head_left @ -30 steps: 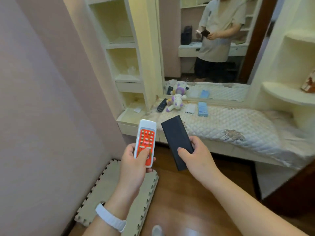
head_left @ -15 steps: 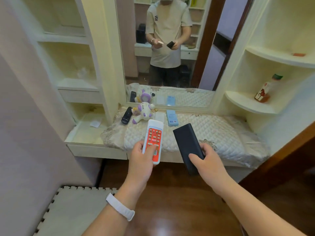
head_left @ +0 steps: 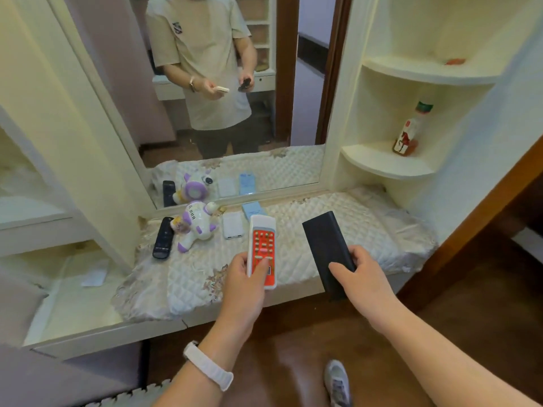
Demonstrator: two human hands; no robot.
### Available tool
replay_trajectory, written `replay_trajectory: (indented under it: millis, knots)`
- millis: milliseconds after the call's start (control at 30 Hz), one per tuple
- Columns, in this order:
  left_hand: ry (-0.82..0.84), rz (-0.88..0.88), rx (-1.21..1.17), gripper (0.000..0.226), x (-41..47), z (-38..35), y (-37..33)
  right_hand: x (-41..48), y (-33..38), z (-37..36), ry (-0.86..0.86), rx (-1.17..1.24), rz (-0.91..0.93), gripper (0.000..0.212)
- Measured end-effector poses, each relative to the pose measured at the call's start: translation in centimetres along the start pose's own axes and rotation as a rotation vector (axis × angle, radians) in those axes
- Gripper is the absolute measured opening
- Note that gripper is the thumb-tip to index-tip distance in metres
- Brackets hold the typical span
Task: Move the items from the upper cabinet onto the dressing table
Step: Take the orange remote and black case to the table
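My left hand (head_left: 245, 282) grips a white remote with an orange keypad (head_left: 262, 248), held over the front of the dressing table (head_left: 373, 227). My right hand (head_left: 363, 274) holds a flat black power bank (head_left: 326, 248) by its near end, above the table's front edge. On the quilted cloth lie a black remote (head_left: 163, 237), a white and purple unicorn toy (head_left: 195, 224), a small white device (head_left: 232, 225) and a light blue box (head_left: 252, 209).
A mirror (head_left: 223, 92) behind the table reflects a person. Corner shelves (head_left: 385, 165) on the right carry a bottle with a green cap (head_left: 410, 132). Open cabinet shelves (head_left: 32, 212) stand at the left, with a paper slip (head_left: 94, 277). A foam mat (head_left: 129, 398) lies on the floor.
The view has come closer to the dressing table and swung right. Both hands, still holding the remote and the power bank, now hover over the table's front edge.
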State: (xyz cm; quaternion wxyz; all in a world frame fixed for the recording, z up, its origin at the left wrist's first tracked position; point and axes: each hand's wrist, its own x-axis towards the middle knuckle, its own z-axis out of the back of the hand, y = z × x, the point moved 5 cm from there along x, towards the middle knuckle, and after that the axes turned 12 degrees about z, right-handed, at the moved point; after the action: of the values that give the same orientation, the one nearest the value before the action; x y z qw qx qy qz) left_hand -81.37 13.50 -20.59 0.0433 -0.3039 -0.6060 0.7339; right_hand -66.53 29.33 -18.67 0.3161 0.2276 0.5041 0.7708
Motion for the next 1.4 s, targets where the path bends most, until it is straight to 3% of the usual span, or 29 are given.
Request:
replay_trajectory:
  millis: [267, 667, 1033, 1400]
  knots:
    - [-0.074, 0.088, 0.092, 0.011, 8.7, -6.3, -1.3, 10.8, -3.9, 2.0, 0.023, 0.083, 0.007, 0.012]
    - [-0.276, 0.286, 0.039, 0.012, 18.2, -14.1, -1.8, 25.6, -10.9, 3.3, 0.256, 0.147, -0.119, 0.006]
    - [-0.231, 0.41, 0.082, 0.029, 25.2, -15.1, 0.4, 31.0, -16.9, -0.9, 0.285, 0.104, -0.303, 0.015]
    - [-0.088, 0.554, 0.132, 0.019, 34.7, -16.0, 3.2, 36.4, -20.0, -5.0, 0.281, 0.016, -0.48, 0.018]
